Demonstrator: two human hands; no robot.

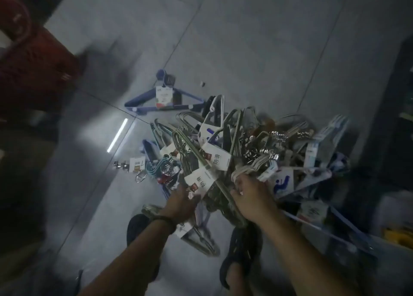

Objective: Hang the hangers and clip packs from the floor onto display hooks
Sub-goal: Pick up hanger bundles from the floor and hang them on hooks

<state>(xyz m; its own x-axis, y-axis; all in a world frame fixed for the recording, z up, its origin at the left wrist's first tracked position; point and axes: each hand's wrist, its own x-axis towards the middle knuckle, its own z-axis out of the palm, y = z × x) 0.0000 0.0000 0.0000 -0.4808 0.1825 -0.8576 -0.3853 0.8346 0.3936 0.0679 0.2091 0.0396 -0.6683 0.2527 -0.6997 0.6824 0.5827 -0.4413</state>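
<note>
Near: touching green hanger pack [199, 183] with left hand [181, 203], grip too blurred to tell; clamped on cream hanger bundle [257, 164] with right hand [252, 197]. Lying lengthwise away, up-left, amid pile [243, 137]. Farther off: blue hanger [164, 99] alone on floor [245, 38].

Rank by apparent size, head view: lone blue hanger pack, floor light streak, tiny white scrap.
1. blue hanger pack
2. light streak
3. white scrap, clearly the smallest

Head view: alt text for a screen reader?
Two hands reach into a tangled pile of packaged hangers on a grey tiled floor. The right hand grips a pale hanger bundle; the left hand touches a labelled pack.
</note>
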